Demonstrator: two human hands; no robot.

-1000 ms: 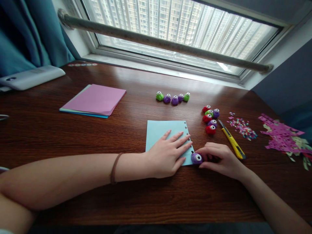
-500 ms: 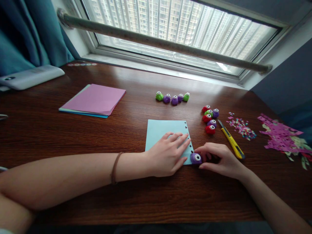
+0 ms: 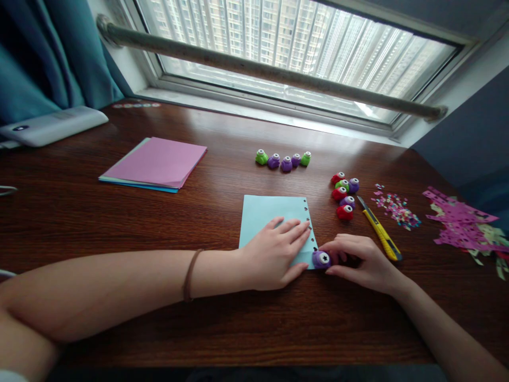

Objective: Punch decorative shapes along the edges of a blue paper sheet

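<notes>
A light blue sheet of paper (image 3: 260, 215) lies on the table with a column of small punched shapes down its right edge. Flat across its lower right part rests my left hand (image 3: 274, 252), fingers stretched out. At the sheet's lower right corner sits a purple craft punch (image 3: 321, 259) with a star on its white button. My right hand (image 3: 360, 260) grips this punch from the right between thumb and fingers; some of those fingers are hidden behind the thumb side. The punch meets the paper's edge, just below the lowest visible hole.
Several craft punches (image 3: 286, 164) stand in a row at the back, and another cluster (image 3: 344, 213) is at the right. Beyond my right hand lie a yellow utility knife (image 3: 380, 231), paper confetti (image 3: 400, 212) and pink scraps (image 3: 457, 223). Coloured paper (image 3: 155, 162) is stacked at left.
The whole view has shifted slightly. Both hands, the paper and the purple punch keep nearly the same places relative to each other.
</notes>
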